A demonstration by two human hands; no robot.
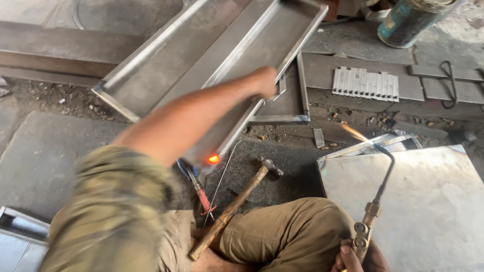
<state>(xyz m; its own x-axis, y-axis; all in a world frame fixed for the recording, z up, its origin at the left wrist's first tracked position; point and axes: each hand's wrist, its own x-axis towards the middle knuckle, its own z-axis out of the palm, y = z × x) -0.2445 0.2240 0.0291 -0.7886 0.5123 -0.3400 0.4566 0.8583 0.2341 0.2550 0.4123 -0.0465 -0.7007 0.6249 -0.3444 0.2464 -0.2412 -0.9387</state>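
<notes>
My left hand (pixel 264 82) reaches out and grips the right rim of a long, tilted sheet-metal tray (pixel 166 65), holding it up off the ground. The tray's near corner glows orange-red (pixel 214 159). My right hand (pixel 360 259), at the bottom edge over my knee, holds a brass gas torch (pixel 375 199); its bent tip points away from the tray, and a yellow flame (pixel 354 133) burns at it. A wooden-handled hammer (pixel 237 204) and a thin filler rod (pixel 220 181) lie on the ground between my legs and the tray.
A shiny metal sheet (pixel 418 201) lies at the right under the torch. Red-handled pliers (pixel 199 191) lie beside the hammer. A row of small metal strips (pixel 365 83) rests on a flat plate, and a teal drum (pixel 408 22) stands at the back right. More sheet metal (pixel 20 242) sits bottom left.
</notes>
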